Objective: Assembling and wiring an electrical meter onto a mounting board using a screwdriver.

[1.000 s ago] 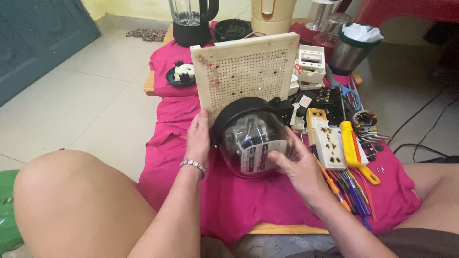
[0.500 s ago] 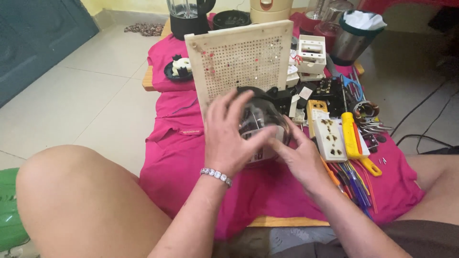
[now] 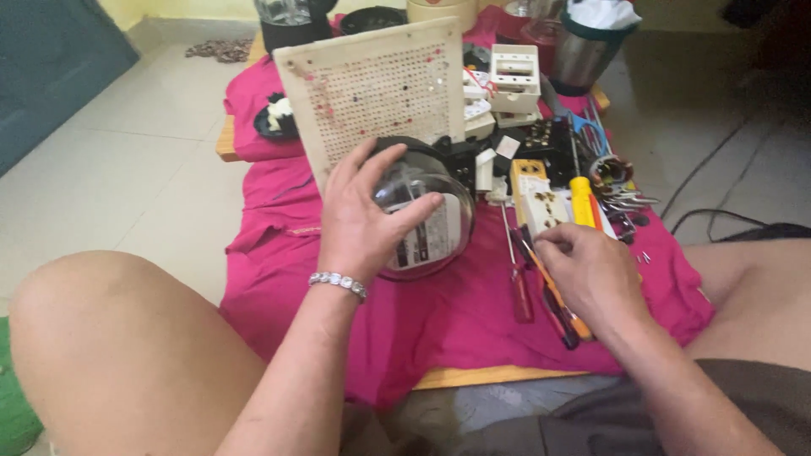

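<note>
A round meter with a clear glass dome and black rim (image 3: 435, 228) rests on the pink cloth (image 3: 279, 253). My left hand (image 3: 363, 219), with a beaded bracelet at the wrist, lies over the dome, fingers spread around it. My right hand (image 3: 591, 270) is to the right of the meter, fingers curled down onto a bunch of screwdrivers (image 3: 549, 291) with red and orange handles; whether it grips one I cannot make out. A cream perforated board (image 3: 376, 89) leans upright behind the meter.
White sockets and switch boxes (image 3: 515, 76), a yellow-handled tool (image 3: 581, 198), pliers (image 3: 625, 203) and a metal cup (image 3: 583, 51) crowd the far right of the low wooden table (image 3: 490, 376). A blender base (image 3: 287, 21) stands behind. My bare knees flank the table; tiled floor left.
My right hand left the meter and moved right onto the screwdrivers. My left hand shifted from the meter's side to lie over its dome.
</note>
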